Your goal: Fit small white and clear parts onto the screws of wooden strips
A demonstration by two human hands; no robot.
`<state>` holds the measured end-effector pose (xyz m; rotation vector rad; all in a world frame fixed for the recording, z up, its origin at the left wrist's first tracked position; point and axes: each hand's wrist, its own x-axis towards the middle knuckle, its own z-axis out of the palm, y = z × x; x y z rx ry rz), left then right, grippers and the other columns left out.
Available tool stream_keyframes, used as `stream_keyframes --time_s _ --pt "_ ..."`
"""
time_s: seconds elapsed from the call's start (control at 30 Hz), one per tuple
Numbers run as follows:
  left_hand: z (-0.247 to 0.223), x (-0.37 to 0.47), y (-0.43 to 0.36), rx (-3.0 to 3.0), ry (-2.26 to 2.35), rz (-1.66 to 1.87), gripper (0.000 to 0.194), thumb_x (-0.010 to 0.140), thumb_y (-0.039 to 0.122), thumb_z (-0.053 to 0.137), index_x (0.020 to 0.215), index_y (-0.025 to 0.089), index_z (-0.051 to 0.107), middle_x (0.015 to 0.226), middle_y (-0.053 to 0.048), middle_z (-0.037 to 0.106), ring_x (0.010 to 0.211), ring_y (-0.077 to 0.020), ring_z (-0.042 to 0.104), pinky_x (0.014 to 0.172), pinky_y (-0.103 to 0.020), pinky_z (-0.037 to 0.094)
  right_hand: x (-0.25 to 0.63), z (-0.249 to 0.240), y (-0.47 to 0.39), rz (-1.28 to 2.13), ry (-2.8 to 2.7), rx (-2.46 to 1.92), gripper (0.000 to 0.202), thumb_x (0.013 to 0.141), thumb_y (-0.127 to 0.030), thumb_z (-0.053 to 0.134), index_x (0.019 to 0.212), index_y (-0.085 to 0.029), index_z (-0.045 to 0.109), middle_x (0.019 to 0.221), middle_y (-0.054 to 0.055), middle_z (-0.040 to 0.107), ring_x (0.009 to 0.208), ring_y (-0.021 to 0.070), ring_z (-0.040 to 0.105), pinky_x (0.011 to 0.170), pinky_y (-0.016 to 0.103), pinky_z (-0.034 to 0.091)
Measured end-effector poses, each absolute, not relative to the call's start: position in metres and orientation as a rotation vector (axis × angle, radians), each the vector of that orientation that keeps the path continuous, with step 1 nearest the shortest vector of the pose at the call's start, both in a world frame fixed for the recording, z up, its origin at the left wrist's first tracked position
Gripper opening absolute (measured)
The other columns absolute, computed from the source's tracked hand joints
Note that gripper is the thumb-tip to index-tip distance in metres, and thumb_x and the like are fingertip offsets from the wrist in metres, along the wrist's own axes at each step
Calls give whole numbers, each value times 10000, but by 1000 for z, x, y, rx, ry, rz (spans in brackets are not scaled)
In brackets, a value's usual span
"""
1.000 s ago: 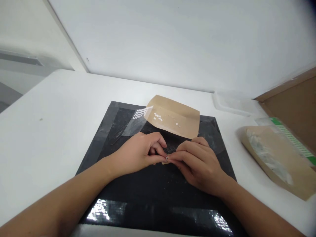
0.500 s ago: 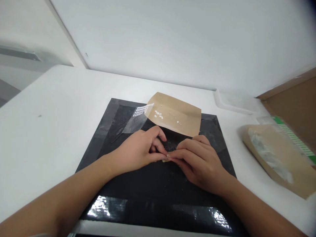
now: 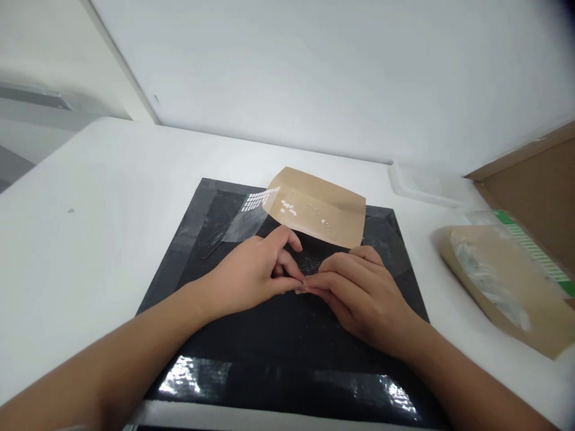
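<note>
My left hand [image 3: 245, 269] and my right hand [image 3: 368, 293] meet over a black board [image 3: 278, 347], fingertips pinched together. Between the tips is a tiny pale piece [image 3: 299, 291], mostly covered by the fingers and too small to name. Just beyond them, a brown paper sheet [image 3: 341, 206] with upturned edges lies on the far part of the board, with small white bits [image 3: 287, 206] scattered on it. At its left is a clear sheet [image 3: 245, 226] bearing rows of small white squares [image 3: 258, 199].
The board rests on a white table [image 3: 112, 197] against a wall. At the right are a brown paper tray [image 3: 534, 305] with whitish, plastic-looking material in it, a green-and-white striped item [image 3: 534, 248], a translucent shallow tray [image 3: 426, 185] and a cardboard box [image 3: 534, 173].
Both hands hold nearly the same pinch at the same spot; the fingertips have shifted only very slightly. The paper and clear sheet have stayed in place.
</note>
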<state>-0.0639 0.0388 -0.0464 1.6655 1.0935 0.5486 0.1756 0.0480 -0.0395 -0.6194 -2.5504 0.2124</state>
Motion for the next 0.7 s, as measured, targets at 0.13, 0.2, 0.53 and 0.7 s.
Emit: stream_keyframes --time_s 0.13,0.2,0.53,0.7 --pt "-47 -63 39 1646 1103 548 443 884 180 773 1168 261 442 948 57 842 738 -142 732 684 -267 491 175 -39 48 204 -2573 -640 124 1035 -139 616 973 -183 715 844 23 694 736 151 553 761 336 343" --pt "-47 -63 39 1642 1106 546 442 884 198 778 1168 263 445 952 55 841 732 -141 726 675 -266 492 176 -39 48 207 -2574 -643 126 1038 -148 617 970 -183 717 848 24 698 737 151 554 762 336 344" --pt "-47 -65 38 1649 1102 537 422 884 183 761 1181 256 470 968 38 842 752 -151 742 681 -262 491 175 -33 46 153 -2598 -650 151 1044 -195 643 906 -180 703 816 5 699 734 135 602 743 344 331" --pt "-47 -65 38 1667 1111 536 423 887 187 762 1189 249 472 971 26 846 727 -156 741 670 -270 477 175 -32 46 126 -2631 -666 192 1046 -222 641 858 -188 665 806 2 685 734 139 591 734 355 316"
